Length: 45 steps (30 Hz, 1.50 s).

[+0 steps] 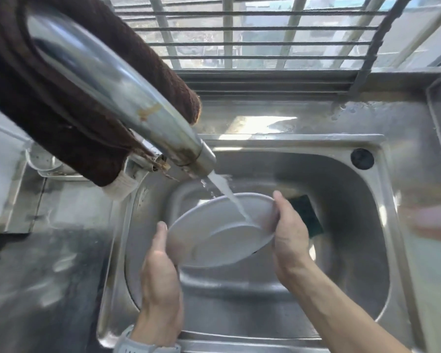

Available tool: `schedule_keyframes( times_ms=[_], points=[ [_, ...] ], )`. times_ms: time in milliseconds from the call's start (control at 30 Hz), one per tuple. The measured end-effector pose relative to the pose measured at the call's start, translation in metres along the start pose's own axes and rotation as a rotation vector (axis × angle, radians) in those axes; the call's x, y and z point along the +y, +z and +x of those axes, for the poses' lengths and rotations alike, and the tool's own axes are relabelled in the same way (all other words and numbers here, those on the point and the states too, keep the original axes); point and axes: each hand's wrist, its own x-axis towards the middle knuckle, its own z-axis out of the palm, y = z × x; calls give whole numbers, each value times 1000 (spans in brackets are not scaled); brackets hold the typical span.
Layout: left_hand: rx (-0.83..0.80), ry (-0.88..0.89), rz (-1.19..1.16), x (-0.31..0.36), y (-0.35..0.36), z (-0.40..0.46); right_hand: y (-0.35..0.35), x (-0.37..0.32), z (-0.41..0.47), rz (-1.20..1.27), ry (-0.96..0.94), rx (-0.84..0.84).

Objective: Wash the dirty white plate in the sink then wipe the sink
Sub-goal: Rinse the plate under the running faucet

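Note:
The white plate is held tilted over the steel sink, under a stream of water from the faucet. My left hand grips its left rim, thumb on the upper face. My right hand holds the right rim, with the thumb over the edge. Water strikes the plate's inner well. A dark green sponge lies in the sink behind my right hand, partly hidden by it.
A dark brown towel hangs over the faucet neck. A black plug hole sits in the sink's back right corner. Wet steel counter extends left; a barred window stands behind.

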Motion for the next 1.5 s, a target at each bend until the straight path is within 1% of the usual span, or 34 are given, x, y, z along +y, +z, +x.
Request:
schedule_keyframes(
  times_ms=[67,133,167,200,267,333,367,433,500,567,633,733,833,967,1033,1100,1167,1267,1333,1400,1500],
  points=[
    [-9,-45,-22,-4,8,-5,-11,0,1,81,10,37],
    [-30,-95,-48,-8,11,-9,-20,-2,0,156,23,-38],
    [-24,-91,-17,-13,10,-9,-24,-2,-2,151,15,-88],
    [-15,-84,31,-19,8,-7,-28,-1,-5,94,-11,-121],
    [-11,-62,83,-24,10,-8,-38,2,-10,-114,-88,-148],
    [-43,-54,103,-24,10,-9,-48,6,-16,-267,-126,-167],
    [-53,-56,98,-21,11,-9,-53,7,-17,-282,-128,-188],
    [-59,-56,81,-18,9,-5,-65,8,-17,-229,-117,-226],
    [-55,-67,80,-21,9,1,-74,5,-20,-178,-153,-258],
    [-73,-93,78,-26,17,6,-83,-1,-22,-185,-241,-255],
    [-91,-106,68,-31,29,11,-88,-10,-24,-178,-346,-217],
    [-85,-46,105,-33,53,14,-94,-22,-23,-96,-415,-128],
    [-68,114,233,-26,71,9,-99,-22,-13,-16,-346,-34],
    [-123,473,561,-9,73,-7,-93,-2,7,29,-86,43],
    [-148,569,693,0,66,-12,-80,6,13,17,57,28],
    [-122,610,782,9,56,-16,-60,9,13,-14,156,-33],
    [-77,585,842,18,41,-15,-41,8,13,-65,223,-101],
    [-6,426,808,28,13,-7,-17,9,15,-240,218,-172],
    [48,342,829,32,-3,-2,-8,6,14,-374,128,-186],
    [90,290,837,33,-12,1,-7,-2,8,-461,-3,-182],
    [75,233,824,27,-14,1,-24,-20,-5,-542,-163,-145]
  ],
)
